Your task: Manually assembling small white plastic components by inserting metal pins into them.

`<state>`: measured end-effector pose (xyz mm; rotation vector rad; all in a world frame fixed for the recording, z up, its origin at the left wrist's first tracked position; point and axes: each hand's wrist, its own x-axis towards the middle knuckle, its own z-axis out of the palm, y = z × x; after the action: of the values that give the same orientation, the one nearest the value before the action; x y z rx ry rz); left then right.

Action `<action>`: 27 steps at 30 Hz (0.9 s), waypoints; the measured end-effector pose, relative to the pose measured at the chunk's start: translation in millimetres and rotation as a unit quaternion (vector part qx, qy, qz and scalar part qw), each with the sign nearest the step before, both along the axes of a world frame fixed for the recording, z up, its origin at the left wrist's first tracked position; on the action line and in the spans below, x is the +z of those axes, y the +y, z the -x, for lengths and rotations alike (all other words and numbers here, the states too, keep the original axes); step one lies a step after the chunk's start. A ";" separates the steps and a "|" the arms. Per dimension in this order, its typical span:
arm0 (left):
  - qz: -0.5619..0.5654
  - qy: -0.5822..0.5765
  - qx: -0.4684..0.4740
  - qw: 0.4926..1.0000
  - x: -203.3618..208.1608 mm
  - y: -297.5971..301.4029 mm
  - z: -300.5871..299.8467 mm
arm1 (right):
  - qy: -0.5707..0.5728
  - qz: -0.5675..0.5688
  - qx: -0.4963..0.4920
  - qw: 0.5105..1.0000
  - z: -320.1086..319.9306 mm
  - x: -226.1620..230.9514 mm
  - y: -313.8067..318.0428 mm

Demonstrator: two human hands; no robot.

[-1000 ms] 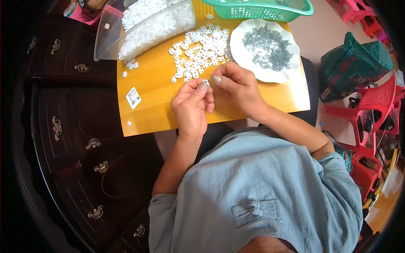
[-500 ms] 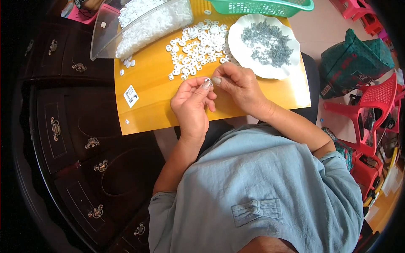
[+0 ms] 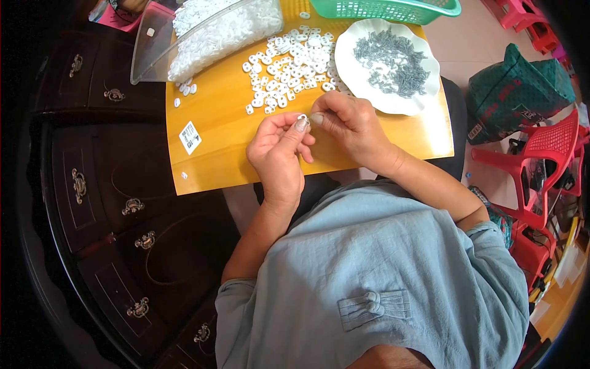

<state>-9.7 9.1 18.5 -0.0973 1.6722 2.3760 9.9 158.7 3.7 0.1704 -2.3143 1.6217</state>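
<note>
Left of the plate (image 3: 346, 64), a white piece (image 3: 303, 117) is clamped by the left hand (image 3: 278, 149). The right hand (image 3: 358, 127) is pinched together.

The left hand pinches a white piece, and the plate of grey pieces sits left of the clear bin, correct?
Not quite: the head view shows the plate of grey pieces right of the clear bin. The left hand does pinch a white piece.

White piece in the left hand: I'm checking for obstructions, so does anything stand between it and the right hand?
Nothing visible does. The right hand is close beside the white piece pinched in the left hand; whether it touches the piece is too small to tell.
</note>
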 end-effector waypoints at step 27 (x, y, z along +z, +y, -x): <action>0.071 -0.025 -0.038 0.996 -13.2 -11.7 -5.3 | 0.010 -0.031 0.018 0.999 -1.4 -14.0 -4.4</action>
<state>-4.4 -2.6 5.3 -0.1125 1.7862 2.1811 11.3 154.4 -10.3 0.2425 -2.3612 1.5600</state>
